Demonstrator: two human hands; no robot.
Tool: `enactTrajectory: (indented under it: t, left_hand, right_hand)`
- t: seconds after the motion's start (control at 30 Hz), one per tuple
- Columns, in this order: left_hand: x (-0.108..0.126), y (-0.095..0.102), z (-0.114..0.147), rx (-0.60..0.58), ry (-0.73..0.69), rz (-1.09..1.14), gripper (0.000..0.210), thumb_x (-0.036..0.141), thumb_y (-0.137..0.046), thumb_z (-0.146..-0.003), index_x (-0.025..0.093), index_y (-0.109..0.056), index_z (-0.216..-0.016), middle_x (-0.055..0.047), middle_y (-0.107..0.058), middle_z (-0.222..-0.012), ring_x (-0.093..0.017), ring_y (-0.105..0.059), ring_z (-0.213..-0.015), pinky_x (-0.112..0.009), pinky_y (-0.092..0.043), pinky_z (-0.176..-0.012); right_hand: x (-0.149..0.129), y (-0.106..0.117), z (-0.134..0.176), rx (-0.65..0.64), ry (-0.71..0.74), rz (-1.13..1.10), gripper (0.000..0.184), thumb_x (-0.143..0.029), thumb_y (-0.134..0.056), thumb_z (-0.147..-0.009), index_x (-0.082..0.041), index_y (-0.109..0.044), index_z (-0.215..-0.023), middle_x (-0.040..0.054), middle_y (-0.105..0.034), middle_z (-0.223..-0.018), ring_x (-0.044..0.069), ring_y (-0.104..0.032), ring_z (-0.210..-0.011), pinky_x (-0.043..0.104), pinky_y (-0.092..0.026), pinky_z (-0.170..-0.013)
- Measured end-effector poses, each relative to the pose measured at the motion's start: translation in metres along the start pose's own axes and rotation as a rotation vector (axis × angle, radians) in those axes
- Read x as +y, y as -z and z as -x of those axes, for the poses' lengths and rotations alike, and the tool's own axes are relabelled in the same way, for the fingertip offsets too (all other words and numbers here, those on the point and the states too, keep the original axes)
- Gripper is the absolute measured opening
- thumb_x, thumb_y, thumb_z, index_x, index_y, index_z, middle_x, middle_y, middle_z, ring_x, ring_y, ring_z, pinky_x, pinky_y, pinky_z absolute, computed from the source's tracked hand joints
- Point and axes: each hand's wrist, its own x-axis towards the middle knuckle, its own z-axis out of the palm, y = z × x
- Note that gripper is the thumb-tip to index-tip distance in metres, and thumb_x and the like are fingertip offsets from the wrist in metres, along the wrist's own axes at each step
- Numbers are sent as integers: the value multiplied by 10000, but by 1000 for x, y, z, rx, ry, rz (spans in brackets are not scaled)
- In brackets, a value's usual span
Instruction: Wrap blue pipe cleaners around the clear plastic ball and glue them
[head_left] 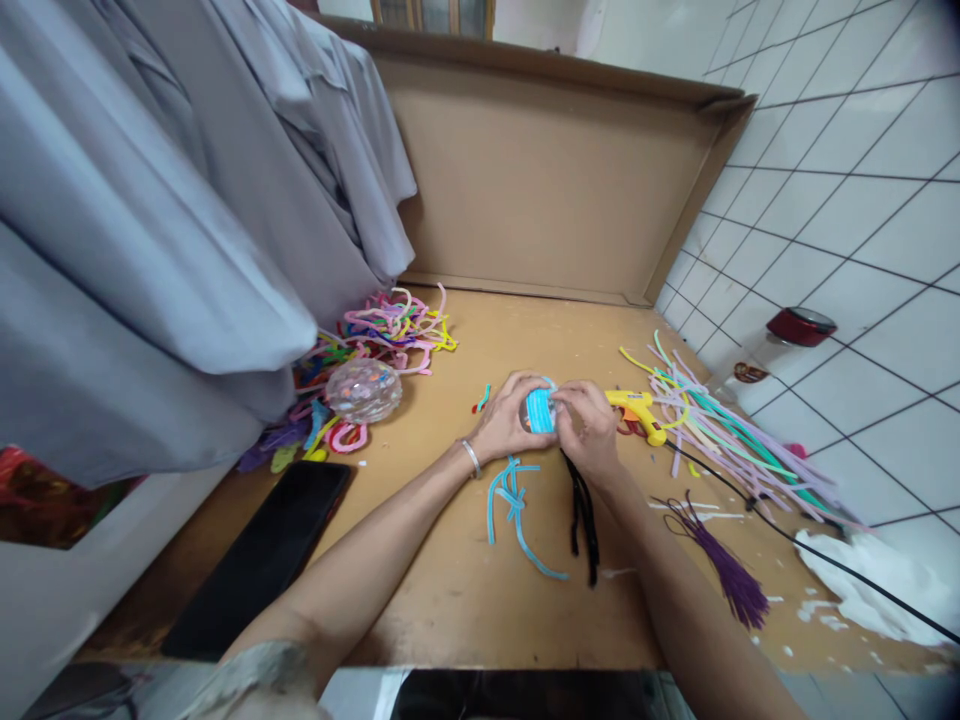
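My left hand (512, 418) is closed around a small piece wrapped in bright blue pipe cleaner (540, 411), which it holds just above the table. My right hand (589, 425) has its fingers and thumb pinched at the right edge of that piece; what exactly lies between the fingertips is hidden. Cut blue pipe cleaners (514, 500) lie in a loose tangle just below the left hand. Black pipe cleaners (581, 515) stretch out under the right wrist. Right of the right hand rests a yellow hot glue gun (637, 408) with its cord trailing off.
A pile of colourful pipe cleaners (397, 325) and a clear faceted bowl (364, 390) are at left, near hanging grey cloth (187, 200) and a black phone (259, 560). On the right are long pipe cleaners (739, 430), a purple tassel (724, 575), a jar (757, 365) and white tissue (877, 585).
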Motion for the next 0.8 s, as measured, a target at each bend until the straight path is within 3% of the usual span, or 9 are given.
enactTrajectory:
  t: [0.2,0.47,0.63,0.8]
  left_hand:
    - [-1,0,0,-9,-4,-7,703,302,-849,-618,242,-546,-1249,-102,-559,-1278,-296,-564,-1240,-456,-486,-1070]
    - [-2,0,0,-4,-7,2,690,319,-841,-636,243,-545,-1255,-105,-552,-1285,-299,-558,-1251,-465,-480,-1077]
    - [-1,0,1,-14,14,8,704,354,-859,-629,245,-552,-1253,-107,-543,-1303,-301,-559,-1255,-465,-477,-1081]
    - [1,0,1,0,24,-6,690,351,-863,-630,243,-563,-1242,-105,-552,-1300,-294,-574,-1230,-460,-484,-1067]
  right_hand:
    - [3,-1,3,-26,119,149,273,-52,-497,-815,-216,-681,-934,79,-654,-989,224,-616,-906,375,-474,-790]
    - [6,-3,4,-7,161,193,294,-51,-500,-823,-214,-693,-973,96,-642,-1036,232,-599,-933,374,-461,-792]
    - [7,-1,3,17,130,148,266,-53,-500,-821,-223,-678,-921,78,-655,-1008,224,-606,-912,374,-451,-796]
    - [6,4,-1,105,66,54,240,-31,-458,-807,-237,-566,-866,43,-697,-900,226,-623,-877,383,-439,-809]
